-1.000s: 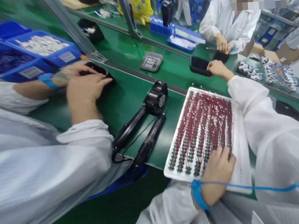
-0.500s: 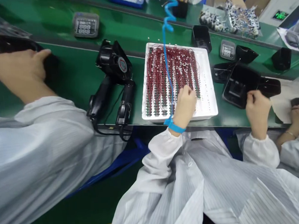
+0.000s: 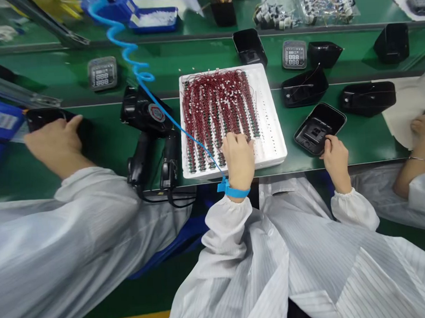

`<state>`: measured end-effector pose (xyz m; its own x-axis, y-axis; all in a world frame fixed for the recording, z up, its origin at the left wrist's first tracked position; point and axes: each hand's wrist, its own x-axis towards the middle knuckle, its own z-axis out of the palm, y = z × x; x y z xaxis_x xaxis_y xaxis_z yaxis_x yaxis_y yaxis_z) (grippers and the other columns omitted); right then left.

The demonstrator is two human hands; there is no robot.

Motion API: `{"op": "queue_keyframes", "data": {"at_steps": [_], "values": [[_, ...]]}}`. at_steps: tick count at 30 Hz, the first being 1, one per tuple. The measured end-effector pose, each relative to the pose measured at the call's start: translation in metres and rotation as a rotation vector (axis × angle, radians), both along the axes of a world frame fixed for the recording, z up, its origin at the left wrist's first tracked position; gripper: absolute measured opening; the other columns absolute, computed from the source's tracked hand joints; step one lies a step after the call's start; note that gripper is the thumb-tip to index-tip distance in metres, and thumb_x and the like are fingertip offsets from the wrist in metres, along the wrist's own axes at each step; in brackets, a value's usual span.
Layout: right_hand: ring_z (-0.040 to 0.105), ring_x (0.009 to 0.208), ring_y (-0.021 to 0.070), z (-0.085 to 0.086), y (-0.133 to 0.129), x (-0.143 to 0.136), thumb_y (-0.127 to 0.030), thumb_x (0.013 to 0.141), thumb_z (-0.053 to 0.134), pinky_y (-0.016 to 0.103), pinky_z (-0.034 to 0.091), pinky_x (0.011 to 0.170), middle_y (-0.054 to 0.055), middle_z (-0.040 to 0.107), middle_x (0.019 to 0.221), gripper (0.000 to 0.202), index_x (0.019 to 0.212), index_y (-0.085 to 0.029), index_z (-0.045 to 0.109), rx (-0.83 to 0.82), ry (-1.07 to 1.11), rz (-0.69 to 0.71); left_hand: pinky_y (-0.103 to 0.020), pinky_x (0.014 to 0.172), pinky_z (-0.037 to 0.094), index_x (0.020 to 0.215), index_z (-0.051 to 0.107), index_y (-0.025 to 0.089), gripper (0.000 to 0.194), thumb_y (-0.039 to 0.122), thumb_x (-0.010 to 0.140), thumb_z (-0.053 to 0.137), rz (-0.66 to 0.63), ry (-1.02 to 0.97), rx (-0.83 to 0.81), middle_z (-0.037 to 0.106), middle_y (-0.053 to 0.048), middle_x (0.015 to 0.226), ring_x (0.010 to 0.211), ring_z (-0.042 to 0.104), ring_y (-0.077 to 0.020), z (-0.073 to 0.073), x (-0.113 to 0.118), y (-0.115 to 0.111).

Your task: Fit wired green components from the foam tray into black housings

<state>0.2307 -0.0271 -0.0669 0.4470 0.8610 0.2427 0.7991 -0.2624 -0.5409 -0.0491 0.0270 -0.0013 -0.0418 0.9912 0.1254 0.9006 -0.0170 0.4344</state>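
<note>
My left hand (image 3: pixel 238 156), a blue wrist strap (image 3: pixel 235 190) round its wrist, rests over the lower middle of a white foam tray (image 3: pixel 273 127). Its fingers are curled down at the rows of small green circuit boards with dark red wires (image 3: pixel 213 102); what lies between the fingertips is hidden. My right hand (image 3: pixel 335 158) is closed at the right rim of an open black plastic housing (image 3: pixel 316 133). The housing lies on the bench with its hollow inside facing up.
Further black housings (image 3: pixel 368 97) stand to the right and behind. Left of the tray lies a black hot-air blower (image 3: pixel 148 112) with its cord. A coiled blue cord (image 3: pixel 128 49) runs to my wrist strap. Beside me, a co-worker's hand (image 3: pixel 57 143) holds a black part.
The view has swung, so the bench appears shifted left. My right hand and the housing have come nearer the tray. My left hand has moved slightly left over the boards.
</note>
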Motion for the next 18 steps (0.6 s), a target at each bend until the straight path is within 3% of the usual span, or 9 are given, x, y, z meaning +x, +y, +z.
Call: {"op": "queue_keyframes", "data": {"at_steps": [5,8,11,16,18], "values": [[0.065,0.073,0.0213,-0.01,-0.004,0.005,-0.046,0.104,0.038,0.04,0.057,0.078,0.011,0.07,0.098,0.047,0.134,-0.017,0.06,0.025,0.123,0.077,-0.042,0.096,0.05,0.092,0.063,0.015,0.01,0.016,0.098,0.056,0.107,0.054,-0.129,0.066,-0.013,0.101,0.105,0.064,-0.0285,0.006,0.004,0.003],[0.068,0.076,0.0226,-0.02,-0.01,0.009,-0.048,0.104,0.039,0.042,0.058,0.081,0.01,0.071,0.094,0.047,0.132,-0.017,0.061,0.061,0.145,0.098,-0.036,0.083,0.05,0.086,0.06,0.017,0.013,0.017,0.095,0.052,0.184,0.117,-0.201,0.066,-0.011,0.091,0.092,0.066,-0.0265,0.01,0.005,0.005],[0.068,0.071,0.0211,-0.025,-0.014,0.009,-0.047,0.104,0.04,0.042,0.059,0.079,0.008,0.072,0.092,0.044,0.13,-0.018,0.061,0.106,0.179,0.1,-0.031,0.069,0.04,0.078,0.05,0.022,0.016,0.018,0.093,0.05,0.174,0.13,-0.24,0.055,-0.003,0.073,0.074,0.06,-0.0226,0.013,0.001,0.006],[0.064,0.059,0.0165,-0.03,-0.015,0.007,-0.047,0.104,0.042,0.037,0.059,0.07,0.005,0.072,0.086,0.04,0.125,-0.02,0.062,0.137,0.255,0.098,-0.031,0.064,0.029,0.072,0.029,0.026,0.028,0.014,0.091,0.046,0.056,0.041,-0.096,0.033,0.004,0.063,0.061,0.042,-0.0164,0.008,-0.007,-0.001],[0.063,0.056,0.0155,-0.031,-0.018,0.008,-0.047,0.104,0.042,0.036,0.059,0.068,0.003,0.07,0.081,0.038,0.122,-0.02,0.063,0.148,0.278,0.092,-0.03,0.063,0.029,0.071,0.027,0.026,0.028,0.015,0.091,0.043,0.113,-0.012,0.034,0.033,0.004,0.063,0.06,0.038,-0.0152,0.004,-0.008,-0.006]]}}
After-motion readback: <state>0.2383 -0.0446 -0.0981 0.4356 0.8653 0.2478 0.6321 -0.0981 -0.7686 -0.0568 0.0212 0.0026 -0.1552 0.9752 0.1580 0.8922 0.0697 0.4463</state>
